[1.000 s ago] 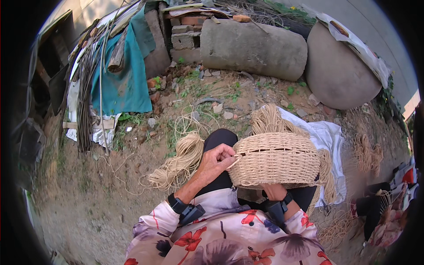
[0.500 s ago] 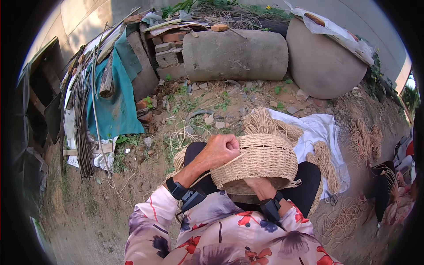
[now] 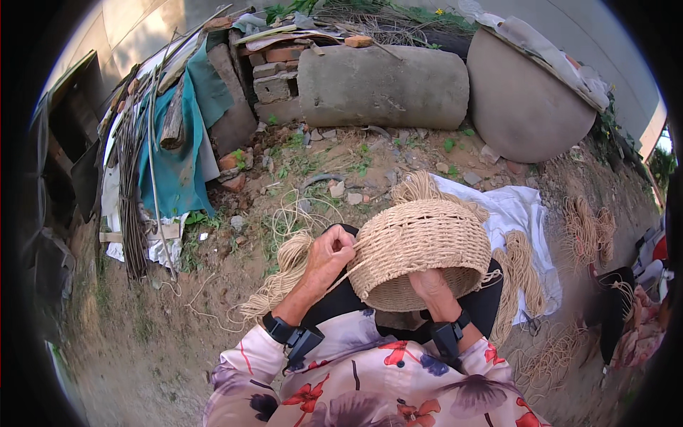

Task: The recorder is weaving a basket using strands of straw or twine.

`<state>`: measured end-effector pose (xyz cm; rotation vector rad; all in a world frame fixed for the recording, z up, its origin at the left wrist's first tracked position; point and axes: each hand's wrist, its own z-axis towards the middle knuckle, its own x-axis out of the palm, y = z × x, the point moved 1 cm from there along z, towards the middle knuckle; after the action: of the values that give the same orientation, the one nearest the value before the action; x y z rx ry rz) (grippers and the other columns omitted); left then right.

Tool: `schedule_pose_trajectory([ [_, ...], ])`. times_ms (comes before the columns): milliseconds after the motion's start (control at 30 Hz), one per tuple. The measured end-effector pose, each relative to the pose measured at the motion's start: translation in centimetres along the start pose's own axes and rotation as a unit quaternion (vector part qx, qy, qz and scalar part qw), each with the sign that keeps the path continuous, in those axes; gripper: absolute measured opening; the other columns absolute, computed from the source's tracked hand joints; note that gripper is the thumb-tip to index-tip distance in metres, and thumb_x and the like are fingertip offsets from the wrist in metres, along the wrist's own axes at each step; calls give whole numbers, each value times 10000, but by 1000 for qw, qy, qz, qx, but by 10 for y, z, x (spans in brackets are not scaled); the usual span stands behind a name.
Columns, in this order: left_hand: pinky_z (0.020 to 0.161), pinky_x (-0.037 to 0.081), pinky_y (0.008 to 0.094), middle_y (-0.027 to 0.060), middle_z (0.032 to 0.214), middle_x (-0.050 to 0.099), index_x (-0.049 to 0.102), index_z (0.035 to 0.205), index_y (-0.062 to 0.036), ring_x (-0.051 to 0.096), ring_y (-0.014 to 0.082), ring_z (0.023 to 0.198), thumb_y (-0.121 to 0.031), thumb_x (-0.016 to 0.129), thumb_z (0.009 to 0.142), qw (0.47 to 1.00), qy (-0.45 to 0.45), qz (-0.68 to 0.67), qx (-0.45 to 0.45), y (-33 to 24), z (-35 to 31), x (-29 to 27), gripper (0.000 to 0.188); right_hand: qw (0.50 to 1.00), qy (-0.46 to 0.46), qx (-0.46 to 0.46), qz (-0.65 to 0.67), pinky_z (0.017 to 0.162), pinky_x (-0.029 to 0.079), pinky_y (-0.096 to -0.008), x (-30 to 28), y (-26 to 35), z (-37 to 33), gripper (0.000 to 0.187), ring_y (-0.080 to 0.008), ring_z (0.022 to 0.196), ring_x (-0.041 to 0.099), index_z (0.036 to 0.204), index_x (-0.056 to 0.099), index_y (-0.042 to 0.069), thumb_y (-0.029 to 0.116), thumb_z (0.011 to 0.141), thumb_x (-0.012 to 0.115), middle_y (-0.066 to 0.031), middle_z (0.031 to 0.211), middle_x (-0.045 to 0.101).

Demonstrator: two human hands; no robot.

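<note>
A woven basket of pale twisted cord [image 3: 427, 238] rests tilted on my lap, its opening turned toward me. My right hand [image 3: 431, 285] reaches inside through the opening; its fingers are hidden by the basket wall. Just left of the basket, my left hand [image 3: 333, 250] is closed in a pinch on a strand of cord [image 3: 344, 276] that runs along the basket's side. A loose bundle of the same cord [image 3: 288, 274] lies beside my left knee.
Cord hanks [image 3: 525, 267] lie on a white cloth [image 3: 509, 206] to the right, with more hanks [image 3: 587, 224] on the dirt beyond. Scissors [image 3: 532, 326] lie by the cloth. Another person [image 3: 633, 313] sits at far right. Concrete pieces [image 3: 384, 89] and bricks stand ahead.
My left hand has moved down and left, from the basket's upper wall to beside it. The basket has shifted slightly right and turned, and my right hand has moved with it.
</note>
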<state>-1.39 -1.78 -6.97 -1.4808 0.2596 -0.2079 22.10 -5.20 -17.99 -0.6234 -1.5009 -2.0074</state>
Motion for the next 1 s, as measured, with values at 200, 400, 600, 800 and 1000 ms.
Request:
schedule_pose_trajectory([
  [200, 675, 462, 234, -21, 796, 626, 656, 967, -16, 555, 55, 733, -146, 669, 906, 993, 45, 101, 28, -26, 13, 7, 144, 1000, 3, 18, -7, 1091, 412, -396, 35, 5, 1, 521, -208, 1257, 498, 1376, 470, 82, 273, 940, 683, -52, 1351, 528],
  [400, 605, 462, 286, 17, 711, 604, 621, 889, 1, 547, 89, 669, -171, 661, 926, 975, 27, 195, 103, -31, 20, 8, 180, 997, -60, 41, -18, 1092, 421, -404, 15, -8, -1, 488, -217, 1255, 501, 1390, 450, 77, 301, 986, 606, -68, 1364, 521],
  [600, 588, 475, 306, 58, 709, 616, 591, 906, 6, 565, 106, 629, -157, 662, 917, 991, -12, 117, 68, -13, 10, 12, 178, 993, -83, 74, -43, 1095, 424, -418, -19, -8, 4, 530, -224, 1272, 494, 1413, 428, 76, 362, 994, 578, -75, 1386, 507],
  [800, 539, 463, 264, 16, 722, 629, 627, 877, -2, 578, 67, 646, -178, 657, 933, 997, -49, 59, -1, 0, 2, 1, 187, 977, -12, 80, -197, 1100, 411, -414, -9, -11, 1, 515, -227, 1261, 494, 1395, 437, 62, 351, 994, 580, -77, 1375, 513],
  [1000, 563, 457, 219, -25, 741, 624, 675, 940, -21, 550, 40, 626, -148, 671, 934, 996, 1, 71, 52, 0, -3, -4, 127, 995, -25, 98, -16, 1072, 451, -419, 5, -16, 0, 481, -227, 1208, 549, 1349, 490, 72, 370, 985, 589, -78, 1316, 566],
])
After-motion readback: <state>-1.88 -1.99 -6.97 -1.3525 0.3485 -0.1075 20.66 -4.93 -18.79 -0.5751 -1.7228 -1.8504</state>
